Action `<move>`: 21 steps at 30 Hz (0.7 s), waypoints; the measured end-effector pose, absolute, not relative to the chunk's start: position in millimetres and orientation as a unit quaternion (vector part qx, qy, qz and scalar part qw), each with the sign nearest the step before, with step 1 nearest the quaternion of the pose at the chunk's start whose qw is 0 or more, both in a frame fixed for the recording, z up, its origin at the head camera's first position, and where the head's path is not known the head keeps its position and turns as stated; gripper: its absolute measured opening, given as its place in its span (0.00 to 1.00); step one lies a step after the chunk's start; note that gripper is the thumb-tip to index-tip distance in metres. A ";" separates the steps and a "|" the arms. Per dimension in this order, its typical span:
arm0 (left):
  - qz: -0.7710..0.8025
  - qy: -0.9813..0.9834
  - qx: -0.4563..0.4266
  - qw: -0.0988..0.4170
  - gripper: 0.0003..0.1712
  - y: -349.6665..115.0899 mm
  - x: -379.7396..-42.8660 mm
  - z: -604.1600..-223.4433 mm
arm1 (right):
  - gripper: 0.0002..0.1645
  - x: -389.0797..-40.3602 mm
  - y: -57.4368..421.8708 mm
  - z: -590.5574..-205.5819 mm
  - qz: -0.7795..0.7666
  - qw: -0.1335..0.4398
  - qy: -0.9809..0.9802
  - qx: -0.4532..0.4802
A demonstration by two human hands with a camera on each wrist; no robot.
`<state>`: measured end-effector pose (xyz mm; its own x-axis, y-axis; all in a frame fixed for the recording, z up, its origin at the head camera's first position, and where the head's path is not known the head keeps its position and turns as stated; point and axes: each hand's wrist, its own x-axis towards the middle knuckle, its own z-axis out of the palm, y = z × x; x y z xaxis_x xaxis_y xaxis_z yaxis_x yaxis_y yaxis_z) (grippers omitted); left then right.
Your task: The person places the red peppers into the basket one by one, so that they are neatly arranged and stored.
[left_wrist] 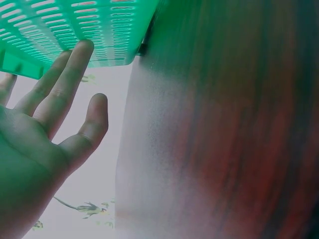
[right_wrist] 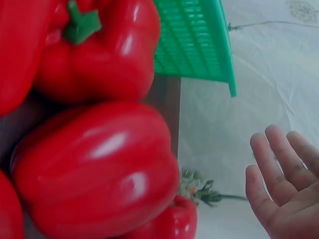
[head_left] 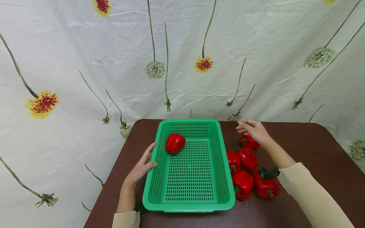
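A green perforated plastic basket (head_left: 189, 207) sits on the table, with one red bell pepper (head_left: 175, 144) lying inside near its left wall. My left hand (head_left: 141, 166) rests against the basket's left side, fingertips and thumb at the rim. In the left wrist view its fingers (left_wrist: 67, 89) are nearly straight along the outer wall. My right hand (head_left: 253, 129) is raised over the farthest loose pepper (head_left: 250, 142) with nothing in it; the right wrist view shows its fingers (right_wrist: 279, 164) extended. Below that wrist, a large red bell pepper (right_wrist: 99, 169) lies close to another with a green stem (right_wrist: 82, 22).
Several red bell peppers (head_left: 242, 184) are grouped on the dark brown table (head_left: 302, 148) just right of the basket. A black device (head_left: 269, 173) is strapped at the right wrist. Behind the table hangs a white flower-print cloth (head_left: 182, 85).
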<state>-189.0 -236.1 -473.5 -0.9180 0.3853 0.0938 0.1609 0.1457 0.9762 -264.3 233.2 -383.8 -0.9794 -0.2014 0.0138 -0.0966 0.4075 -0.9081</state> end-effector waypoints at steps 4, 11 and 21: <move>0.624 0.755 0.180 0.087 0.44 -236.4 -188.9 -473.6 | 0.37 -267.3 242.2 -388.6 -0.528 0.043 0.845 -0.072; 0.626 0.753 0.183 0.087 0.44 -236.9 -189.1 -474.9 | 0.38 -273.5 254.3 -396.3 -0.523 0.048 0.851 -0.033; 0.629 0.747 0.194 0.089 0.43 -237.9 -190.0 -477.2 | 0.44 -275.7 270.2 -412.8 -0.521 0.073 0.851 -0.002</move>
